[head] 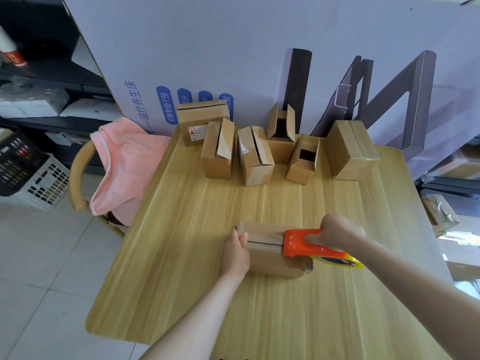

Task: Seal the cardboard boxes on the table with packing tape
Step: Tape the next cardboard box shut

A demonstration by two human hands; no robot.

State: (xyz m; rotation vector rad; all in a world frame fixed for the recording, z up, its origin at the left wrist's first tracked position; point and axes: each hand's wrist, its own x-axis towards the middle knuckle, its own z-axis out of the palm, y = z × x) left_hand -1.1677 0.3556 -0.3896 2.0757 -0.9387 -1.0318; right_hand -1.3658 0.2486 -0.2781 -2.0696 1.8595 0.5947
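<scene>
A small cardboard box [267,258] lies in the middle of the wooden table [197,255]. My left hand [235,252] grips its left end, thumb on the top flaps. My right hand [337,233] grips an orange tape dispenser [298,242] with a yellow-cored tape roll [342,261]. The dispenser's front edge sits on the seam between the box's top flaps, near the right end. Several more cardboard boxes stand in a row at the table's far side, among them two with open flaps [281,133] [302,161] and a taped one [350,150].
A large printed carton [259,55] leans behind the table. A chair with a pink cloth [124,165] stands at the table's left edge. Crates [28,170] and shelves fill the left, more packages the right. Bare tabletop lies in front of the box.
</scene>
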